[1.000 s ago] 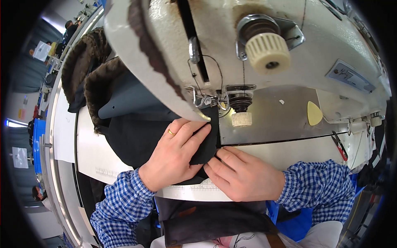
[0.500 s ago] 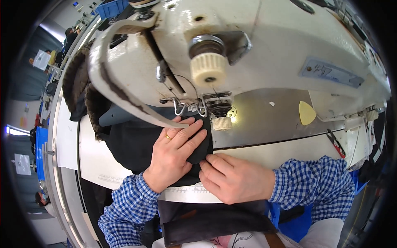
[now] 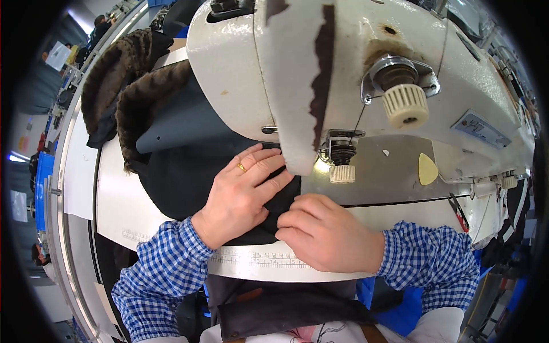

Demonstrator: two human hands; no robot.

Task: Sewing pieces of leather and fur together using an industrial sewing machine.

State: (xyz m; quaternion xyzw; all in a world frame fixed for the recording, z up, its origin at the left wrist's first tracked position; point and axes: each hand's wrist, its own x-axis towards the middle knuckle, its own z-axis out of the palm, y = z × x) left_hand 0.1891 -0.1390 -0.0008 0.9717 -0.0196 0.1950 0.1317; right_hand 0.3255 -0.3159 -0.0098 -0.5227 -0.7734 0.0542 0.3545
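Note:
A black piece of fabric [image 3: 183, 182] lies on the sewing table, its inner end tucked beneath the head of a white sewing machine [image 3: 234, 86]. My left hand [image 3: 245, 188], with a ring on one finger, rests flat on the fabric, fingers stretched toward the needle area. That area is hidden behind a pale curved guard [image 3: 300, 86]. At the fabric's right edge my right hand [image 3: 329, 234] is closed, its fingertips pinching the cloth near the table's front. Brown fur trim [image 3: 151, 100] borders the fabric on the far left, beside a dark blue-grey panel [image 3: 189, 123].
To the right on the metal bed plate [image 3: 377, 177] lies a yellow rounded chalk-like piece [image 3: 427, 169]. Farther right is a pair of red-and-black thread snips [image 3: 458, 212]. A printed ruler scale [image 3: 251, 257] runs along the table's front edge. Another fur-trimmed piece [image 3: 111, 80] lies at upper left.
My view has shifted, so the machine head and guard appear farther right and the guard covers the needle area. Both hands stay on the fabric, with the fingers only slightly moved.

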